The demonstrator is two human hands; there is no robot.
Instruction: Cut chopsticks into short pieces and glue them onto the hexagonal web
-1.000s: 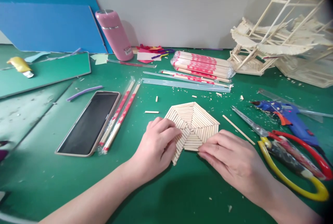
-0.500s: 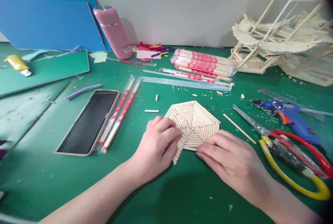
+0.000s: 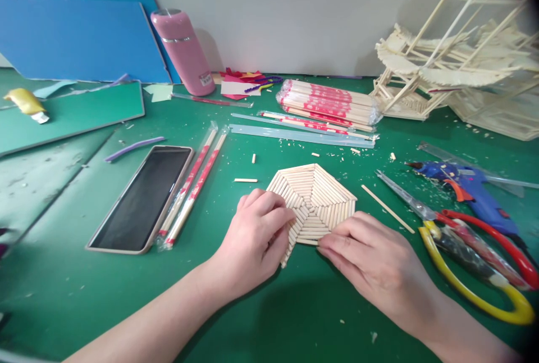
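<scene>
Head cam view: green tabletop (image 3: 236, 323), with a big stick model (image 3: 458, 77) standing far right. Flat on the table between both hands is a many-sided stick panel (image 3: 332, 186). Left hand (image 3: 255, 236) has its fingers curled over the panel's left side, can't tell if they're actually clamped. Right hand (image 3: 374, 256) is pinched on the near edge. One loose stick (image 3: 387, 208) lies just right of the panel.
</scene>
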